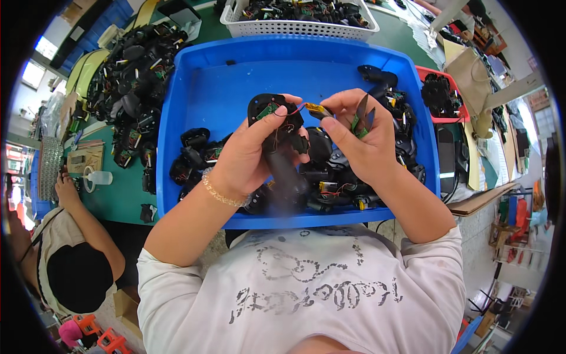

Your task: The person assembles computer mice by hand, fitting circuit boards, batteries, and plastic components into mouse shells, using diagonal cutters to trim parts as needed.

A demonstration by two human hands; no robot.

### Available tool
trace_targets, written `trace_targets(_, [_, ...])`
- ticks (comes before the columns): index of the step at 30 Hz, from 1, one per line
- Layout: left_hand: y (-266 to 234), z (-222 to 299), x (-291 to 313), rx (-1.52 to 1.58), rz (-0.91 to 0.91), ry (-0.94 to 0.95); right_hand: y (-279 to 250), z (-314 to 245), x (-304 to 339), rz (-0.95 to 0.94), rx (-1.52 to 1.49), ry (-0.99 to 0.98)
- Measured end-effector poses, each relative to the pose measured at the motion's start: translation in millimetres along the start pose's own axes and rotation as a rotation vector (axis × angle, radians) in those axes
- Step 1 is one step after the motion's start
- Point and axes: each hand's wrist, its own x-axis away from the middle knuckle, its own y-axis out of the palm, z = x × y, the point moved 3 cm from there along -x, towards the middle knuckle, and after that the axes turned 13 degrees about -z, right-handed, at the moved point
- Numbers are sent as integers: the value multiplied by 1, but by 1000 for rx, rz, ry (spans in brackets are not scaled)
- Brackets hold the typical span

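Note:
My left hand (250, 141) is closed round a black plastic device housing (263, 106), whose open side shows a small green circuit board (268, 111). Thin red and dark wires run from the housing to a small battery with yellow tape (318, 110). Thumb and forefinger of my right hand (359, 141) pinch that battery. A dark pointed tool with green parts (362, 115), perhaps tweezers, is tucked into the same hand's other fingers. Both hands are over a blue plastic bin (236, 53), where several black housings with loose wires and batteries (339, 192) lie below and to the right.
Left of the bin, black device parts (132, 76) are heaped on the green table (115, 192). Behind stands a white perforated basket (300, 28) of parts; a red tray (463, 112) is at right. A co-worker's hand (66, 189) rests near a clear bottle (100, 177).

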Motion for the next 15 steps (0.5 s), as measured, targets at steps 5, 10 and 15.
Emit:
trace_targets(5, [5, -3, 5, -23, 60, 20, 3, -1, 8, -1, 91, 87])
trace_targets(10, [9, -3, 8, -230, 42, -39, 9, -10, 7, -56, 472, -122])
trace_targets(15, [9, -7, 7, -269, 71, -13, 12, -13, 3, -118, 524, -190])
